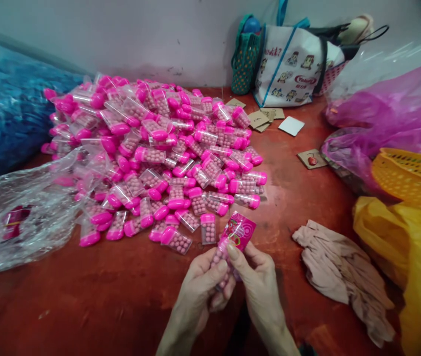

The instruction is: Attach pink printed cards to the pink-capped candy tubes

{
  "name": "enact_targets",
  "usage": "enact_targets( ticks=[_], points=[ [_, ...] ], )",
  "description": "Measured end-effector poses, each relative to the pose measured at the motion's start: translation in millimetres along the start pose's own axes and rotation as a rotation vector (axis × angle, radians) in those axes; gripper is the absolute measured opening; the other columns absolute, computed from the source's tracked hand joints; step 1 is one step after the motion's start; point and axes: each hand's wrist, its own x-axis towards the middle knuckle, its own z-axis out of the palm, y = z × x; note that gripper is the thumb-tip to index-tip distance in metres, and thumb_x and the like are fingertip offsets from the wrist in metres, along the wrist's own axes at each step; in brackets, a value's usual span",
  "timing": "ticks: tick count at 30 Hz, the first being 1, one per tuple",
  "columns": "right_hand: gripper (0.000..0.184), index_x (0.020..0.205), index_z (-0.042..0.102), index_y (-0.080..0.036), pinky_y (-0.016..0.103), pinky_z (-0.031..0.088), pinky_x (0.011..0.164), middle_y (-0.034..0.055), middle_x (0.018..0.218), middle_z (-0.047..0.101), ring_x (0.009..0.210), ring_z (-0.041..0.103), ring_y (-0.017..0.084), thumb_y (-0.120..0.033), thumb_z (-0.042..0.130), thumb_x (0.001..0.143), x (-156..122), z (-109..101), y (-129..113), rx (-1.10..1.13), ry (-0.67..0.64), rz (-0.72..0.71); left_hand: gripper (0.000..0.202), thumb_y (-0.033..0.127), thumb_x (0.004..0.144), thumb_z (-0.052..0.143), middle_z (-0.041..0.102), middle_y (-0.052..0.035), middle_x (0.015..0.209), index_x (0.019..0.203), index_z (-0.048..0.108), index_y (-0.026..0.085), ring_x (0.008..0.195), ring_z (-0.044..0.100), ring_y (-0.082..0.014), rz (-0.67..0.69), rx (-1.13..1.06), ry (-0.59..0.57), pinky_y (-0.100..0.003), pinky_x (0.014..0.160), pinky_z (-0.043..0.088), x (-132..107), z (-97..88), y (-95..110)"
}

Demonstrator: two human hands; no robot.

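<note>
My left hand and my right hand meet low in the middle, both closed round one clear candy tube of pink balls. A pink printed label sits over the tube's top, pinched under my right thumb. Just beyond my hands lies a big pile of candy tubes with pink caps, several in clear sleeves, spread across the red table.
A crumpled clear plastic sheet lies at the left, a blue bag behind it. Beige cloth lies right of my hands. Yellow bag, yellow basket, pink plastic bags, tote bags and cardboard cards stand at the right and back.
</note>
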Motion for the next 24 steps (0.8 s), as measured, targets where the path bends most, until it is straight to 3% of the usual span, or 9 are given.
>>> enact_targets(
  ticks=[7,10,13,18,24],
  points=[
    [0.018,0.074,0.065,-0.015,0.019,0.045,0.054,-0.0014,0.06,0.06,0.055,0.053,0.01,-0.033,0.064,0.075,-10,12,25,-0.042,0.116,0.002,0.022,0.035,0.083,0.049,0.035,0.0071,0.048,0.074,0.049,0.015,0.036,0.023,-0.0022,0.006,0.001,0.1,-0.015,0.033,0.014,-4,-2.2,-8],
    [0.019,0.074,0.065,-0.014,0.017,0.042,0.048,-0.0019,0.058,0.059,0.05,0.05,0.008,-0.033,0.064,0.075,-11,11,26,0.02,0.095,0.028,0.024,0.036,0.085,0.047,0.038,0.0065,0.047,0.072,0.048,0.015,0.036,0.023,-0.0022,0.062,0.088,0.14,-0.014,0.032,0.016,-4,-4.0,-10],
    [0.019,0.078,0.066,-0.014,0.018,0.042,0.044,-0.001,0.059,0.06,0.045,0.049,0.008,-0.033,0.064,0.075,-8,6,19,0.168,-0.021,0.098,0.022,0.035,0.084,0.049,0.042,0.0056,0.049,0.073,0.048,0.015,0.037,0.027,-0.0022,0.14,0.225,0.12,-0.014,0.034,0.019,-5,-6.6,-8],
    [0.02,0.072,0.066,-0.012,0.018,0.043,0.04,0.0,0.054,0.06,0.043,0.053,0.009,-0.032,0.069,0.07,0,0,10,0.254,-0.071,0.145,0.019,0.028,0.08,0.055,0.05,0.0032,0.053,0.091,0.054,0.012,0.038,0.033,-0.0028,0.133,0.472,0.025,-0.015,0.036,0.024,-5,-10.2,-5],
    [0.027,0.079,0.068,-0.01,0.016,0.035,0.029,-0.0017,0.044,0.055,0.032,0.045,0.007,-0.036,0.067,0.071,-2,8,18,0.142,-0.022,0.161,0.037,0.029,0.078,0.056,0.048,0.0042,0.052,0.11,0.05,0.012,0.038,0.031,-0.0037,0.117,0.397,0.069,-0.017,0.036,0.023,-9,-9.9,-9]
  ],
)
